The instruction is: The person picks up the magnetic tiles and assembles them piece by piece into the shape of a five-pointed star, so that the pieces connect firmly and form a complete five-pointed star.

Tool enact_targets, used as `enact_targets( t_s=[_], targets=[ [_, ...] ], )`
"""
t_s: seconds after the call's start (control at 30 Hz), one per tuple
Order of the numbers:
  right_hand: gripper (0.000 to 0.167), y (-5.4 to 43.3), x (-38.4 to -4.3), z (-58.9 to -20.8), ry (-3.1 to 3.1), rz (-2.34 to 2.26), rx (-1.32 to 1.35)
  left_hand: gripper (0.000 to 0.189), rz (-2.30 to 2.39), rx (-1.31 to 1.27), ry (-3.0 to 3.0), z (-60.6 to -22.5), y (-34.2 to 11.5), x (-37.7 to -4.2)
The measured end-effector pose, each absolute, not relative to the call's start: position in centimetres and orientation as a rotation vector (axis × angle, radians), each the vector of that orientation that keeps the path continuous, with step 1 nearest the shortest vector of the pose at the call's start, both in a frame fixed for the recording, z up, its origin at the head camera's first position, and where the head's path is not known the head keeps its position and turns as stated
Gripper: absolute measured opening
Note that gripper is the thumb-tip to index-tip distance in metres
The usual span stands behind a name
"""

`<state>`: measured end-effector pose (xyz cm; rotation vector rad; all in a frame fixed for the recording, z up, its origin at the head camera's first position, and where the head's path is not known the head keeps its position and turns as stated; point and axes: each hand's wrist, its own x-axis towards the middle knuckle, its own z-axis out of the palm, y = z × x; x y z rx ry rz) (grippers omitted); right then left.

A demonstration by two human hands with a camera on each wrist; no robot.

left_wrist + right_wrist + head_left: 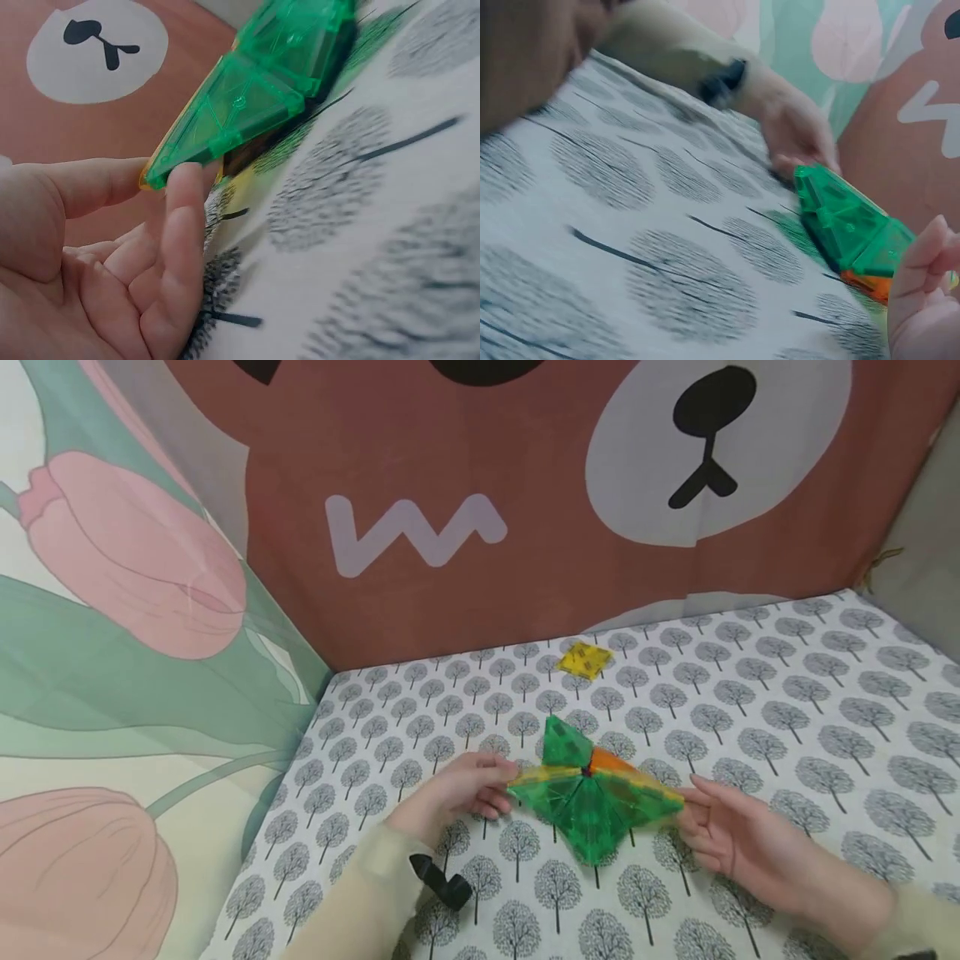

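A model of translucent magnetic tiles (592, 810) is held between the two hands, its joined green triangles fanning out, with yellow along the upper edge. A green tile (565, 743) sticks up behind, beside an orange tile (613, 760). At the left tip, my left hand (465, 785) pinches the corner between thumb and fingers; the left wrist view shows the green triangle (232, 105) in that grip. My right hand (742, 839) pinches the opposite tip. The right wrist view catches only part of the right hand (928, 300), and the model's underside is mostly hidden.
Farther back on the tree-print cloth (405, 727) lies a flat yellow tile (585, 661). A brown bear-print curtain (525, 593) hangs along the far edge, and a tulip-print curtain (150, 693) borders the left side. A black strap device (441, 882) sits on the left wrist.
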<state>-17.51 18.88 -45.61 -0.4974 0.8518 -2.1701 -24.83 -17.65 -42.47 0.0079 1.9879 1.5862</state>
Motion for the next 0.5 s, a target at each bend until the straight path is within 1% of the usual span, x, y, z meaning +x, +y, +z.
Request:
enact_targets(
  t_s=[0.13, 0.33, 0.5],
  targets=[
    [0.052, 19.0, -19.3, -45.2, 0.850, -2.189, -0.537, 0.034, 1.615, 0.030, 1.920, -42.4, -17.8, -22.6],
    [0.042, 18.7, -21.1, -44.0, 1.059, -2.198, -0.445, 0.044, 1.705, 0.004, 1.871, -42.1, -16.5, -19.0],
    [0.038, 18.5, -21.8, -43.5, 1.155, -2.183, -0.391, 0.047, 1.773, -0.022, 1.880, -42.3, -15.4, -17.2]
  ],
)
